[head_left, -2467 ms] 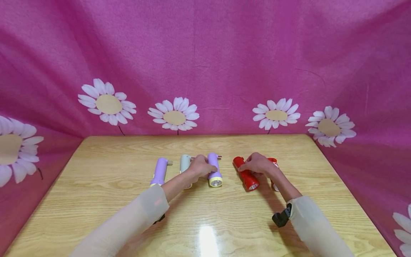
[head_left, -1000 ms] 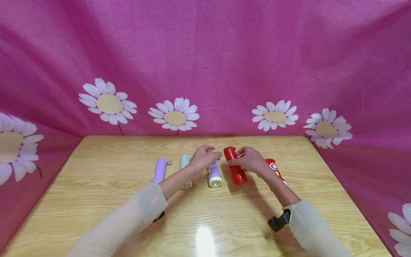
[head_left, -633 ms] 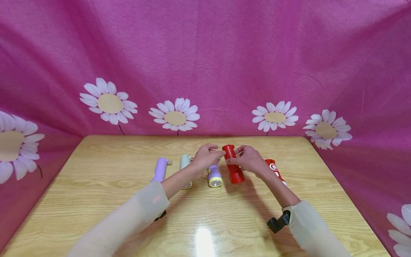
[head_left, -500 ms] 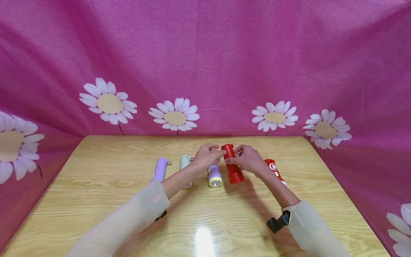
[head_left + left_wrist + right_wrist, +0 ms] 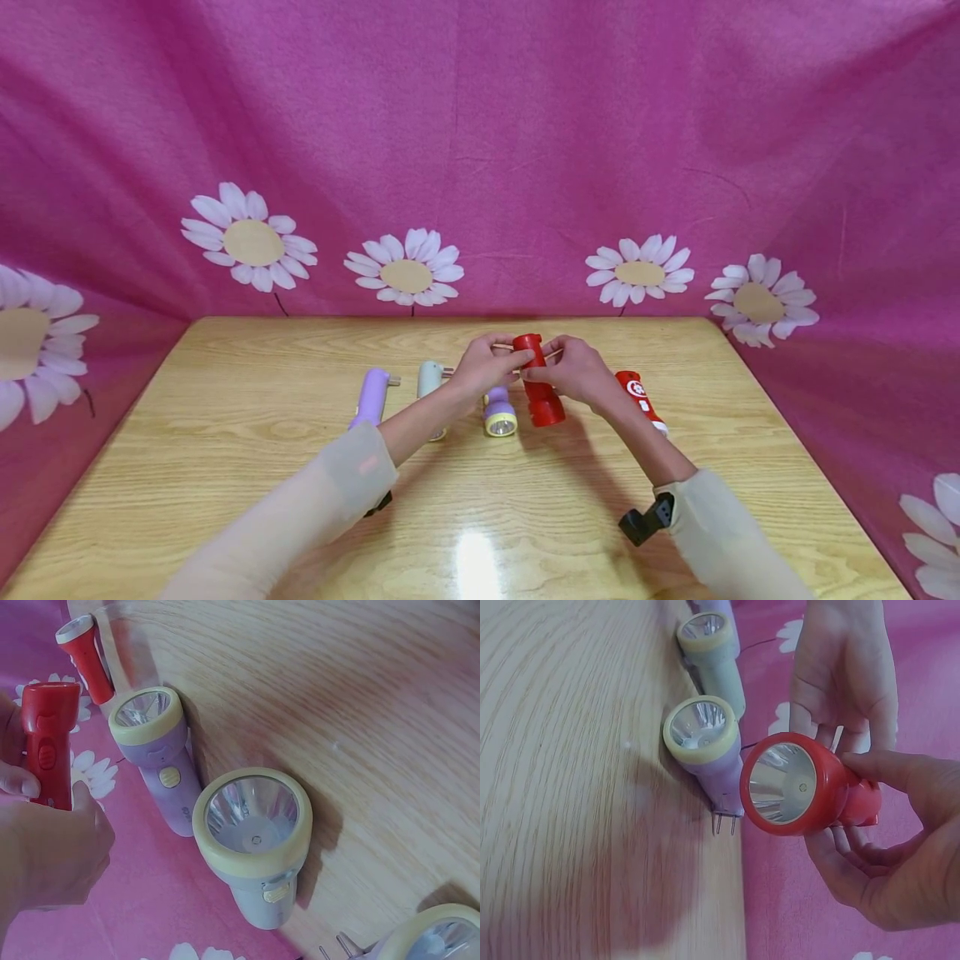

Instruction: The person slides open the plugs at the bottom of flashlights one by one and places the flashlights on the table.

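A red flashlight [image 5: 546,410] is held up off the table between my two hands, tilted with its wide head toward me. My right hand [image 5: 579,372] grips its barrel from the right, thumb in front. From the left, my left hand [image 5: 478,368] pinches near the tail end, its thumb across the front. The left wrist view shows the switch side of this red flashlight [image 5: 51,720]; the right wrist view shows its lens and red rim [image 5: 829,780]. Just below my left hand lies a purple flashlight [image 5: 500,414] with a yellow rim, its tail hidden.
A pale green flashlight [image 5: 430,377] and another purple flashlight [image 5: 371,395] lie to the left, partly covered by my left arm. A red-and-white flashlight [image 5: 642,398] lies at the right. Plug prongs [image 5: 725,823] stick out of the purple flashlight. A pink flowered cloth [image 5: 525,167] hangs behind the wooden table [image 5: 420,533].
My right hand has lifted the red flashlight and carried it left. My left hand has let go of the middle purple flashlight, risen, and taken hold of the red one's tail end.
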Demonstrator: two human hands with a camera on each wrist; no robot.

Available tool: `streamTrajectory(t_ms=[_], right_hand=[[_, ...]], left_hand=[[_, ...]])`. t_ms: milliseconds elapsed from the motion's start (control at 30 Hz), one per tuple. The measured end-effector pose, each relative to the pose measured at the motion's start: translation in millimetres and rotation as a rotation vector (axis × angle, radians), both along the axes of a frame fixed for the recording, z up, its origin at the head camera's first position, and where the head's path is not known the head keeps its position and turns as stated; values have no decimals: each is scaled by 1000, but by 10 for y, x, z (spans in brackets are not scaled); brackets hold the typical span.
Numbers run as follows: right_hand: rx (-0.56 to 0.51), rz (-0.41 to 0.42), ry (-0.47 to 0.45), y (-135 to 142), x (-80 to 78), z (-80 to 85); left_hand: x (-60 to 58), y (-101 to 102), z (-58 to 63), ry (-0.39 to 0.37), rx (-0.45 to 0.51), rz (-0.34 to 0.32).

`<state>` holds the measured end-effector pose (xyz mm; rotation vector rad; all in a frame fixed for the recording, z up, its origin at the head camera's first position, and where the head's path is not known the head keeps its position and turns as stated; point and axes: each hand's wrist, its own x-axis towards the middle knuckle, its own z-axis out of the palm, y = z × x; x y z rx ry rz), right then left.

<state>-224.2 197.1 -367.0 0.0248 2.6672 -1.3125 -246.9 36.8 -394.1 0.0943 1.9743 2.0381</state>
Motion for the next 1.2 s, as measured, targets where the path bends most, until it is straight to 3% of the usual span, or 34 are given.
streamTrajectory(t_ms=[233,633,1200], right_hand=[[-18,3,2,-22,-10,9],[-188,26,-27,10,-10,-15],[-254,27,4,16,-5,-29]], left_hand=[[8,6,20,12,42,6],[2,-10,22,55,46,-15],[17,-43,48,105,54,-63]])
